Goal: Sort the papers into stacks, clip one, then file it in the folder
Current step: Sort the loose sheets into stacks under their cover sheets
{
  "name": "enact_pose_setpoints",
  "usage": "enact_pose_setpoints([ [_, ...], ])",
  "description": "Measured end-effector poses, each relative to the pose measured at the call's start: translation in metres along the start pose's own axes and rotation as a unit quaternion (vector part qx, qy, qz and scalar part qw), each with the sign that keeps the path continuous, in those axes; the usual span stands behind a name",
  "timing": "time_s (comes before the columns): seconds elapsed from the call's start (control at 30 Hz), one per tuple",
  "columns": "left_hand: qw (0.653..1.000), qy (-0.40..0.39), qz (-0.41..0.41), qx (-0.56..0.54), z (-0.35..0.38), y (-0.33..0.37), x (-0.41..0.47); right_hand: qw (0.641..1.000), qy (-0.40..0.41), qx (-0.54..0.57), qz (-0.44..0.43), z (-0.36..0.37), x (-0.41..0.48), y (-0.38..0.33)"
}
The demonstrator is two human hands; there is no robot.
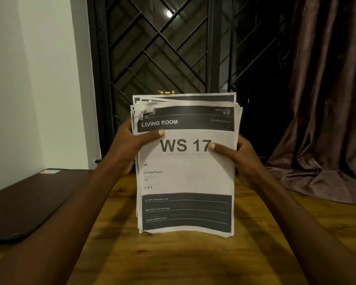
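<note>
The left hand (130, 145) and right hand (240, 159) grip the stack of papers (185, 182) upright over the wooden table (173, 256), thumbs pressed flat on the front sheet and the other fingers hidden behind it. Left of the fingers lies a dark flat case (29, 202); beyond them are a white wall (29, 79), a black window grille (162, 48) and, to the right, a brown curtain (327, 99). Around the thumbs the sheet reads "LIVING ROOM", "WS 17", "3B", "Living Room", "17", "2 of 3".

We reach both arms forward; our left hand (132, 148) and right hand (242, 157) grip the paper stack (185, 175), thumbs in front.
</note>
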State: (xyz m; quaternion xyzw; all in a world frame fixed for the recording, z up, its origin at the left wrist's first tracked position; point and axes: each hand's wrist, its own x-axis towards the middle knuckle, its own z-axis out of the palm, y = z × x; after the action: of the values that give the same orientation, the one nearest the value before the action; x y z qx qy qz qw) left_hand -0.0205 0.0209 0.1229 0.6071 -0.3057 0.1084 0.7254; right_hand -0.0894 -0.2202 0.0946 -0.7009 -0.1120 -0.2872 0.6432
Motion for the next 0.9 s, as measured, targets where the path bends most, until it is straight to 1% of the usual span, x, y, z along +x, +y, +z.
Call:
enact_pose_setpoints([
  [0.1, 0.999, -0.022, -0.025, 0.003, 0.002, -0.012, -0.006, 0.997, 0.007, -0.05, 0.049, 0.004, -0.005, 0.021],
  [0.13, 0.999, -0.021, -0.033, 0.0, 0.003, -0.017, -0.007, 0.997, 0.006, -0.051, 0.06, 0.006, -0.005, 0.025],
  [0.23, 0.998, -0.001, -0.053, -0.018, 0.011, -0.021, -0.006, 0.996, 0.049, -0.025, 0.063, 0.013, 0.001, 0.025],
  [0.3, 0.996, -0.014, -0.085, -0.034, 0.013, -0.019, -0.002, 0.997, 0.062, -0.025, 0.047, 0.017, 0.005, 0.02],
  [0.37, 0.991, -0.036, -0.123, -0.036, 0.008, -0.011, 0.002, 0.998, 0.046, -0.02, 0.046, 0.017, 0.01, 0.012],
  [0.4, 0.989, -0.038, -0.138, -0.048, 0.002, -0.008, 0.006, 0.998, 0.033, 0.003, 0.055, 0.014, 0.011, 0.008],
  [0.47, 0.977, -0.043, -0.178, -0.106, -0.013, -0.009, 0.013, 0.995, -0.006, 0.048, 0.086, 0.007, 0.015, 0.001],
  [0.57, 0.95, -0.08, -0.258, -0.155, -0.032, -0.031, 0.009, 0.981, -0.094, 0.012, 0.171, 0.005, 0.011, 0.011],
  [0.6, 0.942, -0.093, -0.282, -0.155, -0.034, -0.042, 0.005, 0.971, -0.119, 0.023, 0.205, 0.005, 0.007, 0.024],
  [0.63, 0.933, -0.109, -0.303, -0.159, -0.034, -0.054, -0.002, 0.963, -0.124, 0.041, 0.237, 0.006, 0.003, 0.041],
  [0.67, 0.926, -0.119, -0.316, -0.17, -0.032, -0.065, -0.007, 0.958, -0.114, 0.053, 0.258, 0.007, 0.0, 0.056],
  [0.73, 0.914, -0.113, -0.34, -0.191, -0.025, -0.082, -0.019, 0.962, -0.071, 0.052, 0.26, 0.003, -0.004, 0.085],
  [0.83, 0.913, -0.08, -0.374, -0.142, -0.021, -0.112, -0.028, 0.967, -0.03, 0.061, 0.244, -0.002, -0.003, 0.11],
  [0.9, 0.921, -0.058, -0.372, -0.1, -0.016, -0.129, -0.031, 0.973, -0.024, 0.022, 0.228, -0.001, -0.004, 0.12],
])
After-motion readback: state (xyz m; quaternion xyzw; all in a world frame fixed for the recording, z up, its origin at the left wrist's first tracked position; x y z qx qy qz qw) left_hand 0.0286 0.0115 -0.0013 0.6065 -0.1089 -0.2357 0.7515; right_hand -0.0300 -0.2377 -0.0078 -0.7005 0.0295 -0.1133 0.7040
